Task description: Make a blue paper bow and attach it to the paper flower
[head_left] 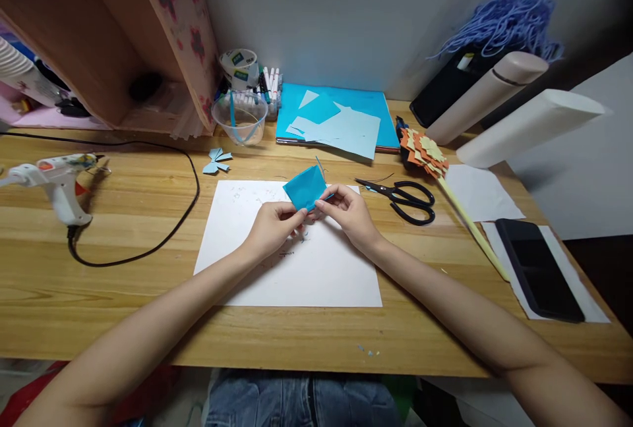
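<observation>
A small piece of blue paper (305, 186) is held up between my two hands, above a white sheet (316, 275) with dark marks. My left hand (277, 223) pinches its lower edge between thumb and fingers. At the lower right corner, my right hand (349, 213) grips the same paper; some fingertips are hidden behind it. A thin blue strip sticks up at its top right. Black-handled scissors (403, 199) lie just right of my right hand. Beyond the sheet's far left corner rests a light blue paper bow (217, 161).
A white glue gun (64, 183) with a looping black cable sits left. At the back stand a clear plastic cup (241, 125), tape and markers, beside a blue folder (366, 101) with paper scraps. A paper flower (424, 151), rolls and a phone (539, 272) occupy the right.
</observation>
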`<state>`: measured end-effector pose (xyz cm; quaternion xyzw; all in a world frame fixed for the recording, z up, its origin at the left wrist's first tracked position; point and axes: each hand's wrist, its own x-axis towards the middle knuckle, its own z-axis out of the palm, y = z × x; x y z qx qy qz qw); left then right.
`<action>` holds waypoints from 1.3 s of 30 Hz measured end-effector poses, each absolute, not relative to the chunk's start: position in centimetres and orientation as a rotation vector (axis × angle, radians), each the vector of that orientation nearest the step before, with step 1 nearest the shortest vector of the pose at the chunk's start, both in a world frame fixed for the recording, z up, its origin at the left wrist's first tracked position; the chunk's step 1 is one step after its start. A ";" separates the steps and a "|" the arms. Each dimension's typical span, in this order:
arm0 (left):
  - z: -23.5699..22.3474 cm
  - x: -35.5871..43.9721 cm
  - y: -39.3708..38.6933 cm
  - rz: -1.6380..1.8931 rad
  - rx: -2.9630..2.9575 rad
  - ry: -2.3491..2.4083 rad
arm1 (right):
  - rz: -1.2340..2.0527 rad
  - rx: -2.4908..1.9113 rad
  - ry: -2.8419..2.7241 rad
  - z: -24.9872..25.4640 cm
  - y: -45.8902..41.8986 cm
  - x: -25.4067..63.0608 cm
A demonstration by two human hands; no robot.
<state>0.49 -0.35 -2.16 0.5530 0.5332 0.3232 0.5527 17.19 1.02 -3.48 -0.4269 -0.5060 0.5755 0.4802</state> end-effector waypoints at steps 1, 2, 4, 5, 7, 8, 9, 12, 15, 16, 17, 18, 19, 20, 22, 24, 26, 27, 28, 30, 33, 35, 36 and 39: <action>-2.1 0.5 -0.4 0.757 1.307 1.263 | 1.380 -1.049 -1.246 -3.5 1.0 17.2; -1.9 0.5 -0.4 0.749 1.301 1.265 | 1.361 -1.058 -1.256 -3.5 1.0 17.2; -1.6 0.6 -0.4 0.732 1.276 1.262 | 1.352 -1.065 -1.268 -3.6 1.0 17.2; -1.5 0.6 -0.4 0.725 1.266 1.254 | 1.358 -1.063 -1.275 -3.6 1.0 17.2; -1.4 0.6 -0.5 0.723 1.255 1.241 | 1.363 -1.056 -1.301 -3.7 0.9 17.2; -1.4 0.7 -0.5 0.731 1.249 1.239 | 1.360 -1.052 -1.318 -3.7 0.9 17.2; -1.4 0.7 -0.5 0.743 1.238 1.241 | 1.355 -1.047 -1.336 -3.7 0.8 17.2; -1.5 0.7 -0.5 0.770 1.177 1.251 | 1.354 -1.033 -1.365 -3.8 0.8 17.2; -1.4 0.8 -0.4 0.784 1.122 1.251 | 1.381 -1.014 -1.334 -3.8 0.8 17.2; -1.3 0.8 -0.4 0.796 1.108 1.251 | 1.392 -1.009 -1.313 -3.8 0.8 17.2; -1.3 0.8 -0.3 0.810 1.096 1.250 | 1.402 -1.005 -1.293 -3.8 0.8 17.2; -1.2 0.8 -0.3 0.822 1.086 1.248 | 1.409 -1.003 -1.275 -3.8 0.8 17.2; -1.2 0.9 -0.3 0.831 1.080 1.246 | 1.413 -0.999 -1.262 -3.8 0.8 17.2; -1.2 0.9 -0.3 0.837 1.076 1.244 | 1.416 -0.993 -1.253 -3.8 0.8 17.2; -1.2 0.9 -0.4 0.842 1.074 1.250 | 1.418 -0.983 -1.240 -3.8 0.8 17.3; -1.2 0.9 -0.4 0.841 1.078 1.263 | 1.408 -0.985 -1.229 -3.8 0.8 17.3; -1.1 0.9 -0.4 0.833 1.083 1.276 | 1.395 -0.995 -1.226 -3.8 0.8 17.3; -1.1 0.9 -0.4 0.828 1.088 1.280 | 1.394 -0.997 -1.224 -3.8 0.8 17.3; -1.1 0.9 -0.4 0.822 1.094 1.282 | 1.399 -0.994 -1.220 -3.8 0.9 17.3; -1.0 0.8 -0.4 0.820 1.103 1.279 | 1.427 -0.979 -1.200 -3.8 0.9 17.3; -1.0 0.7 -0.4 0.842 1.095 1.266 | 1.501 -0.964 -1.171 -3.8 1.1 17.4; -1.2 0.6 -0.4 0.863 1.090 1.248 | 1.553 -0.977 -1.213 -3.7 1.2 17.4; -1.2 0.5 -0.4 0.871 1.093 1.238 | 1.566 -0.988 -1.254 -3.7 1.3 17.4; -1.4 0.5 -0.4 0.876 1.120 1.217 | 1.544 -1.014 -1.369 -3.6 1.3 17.4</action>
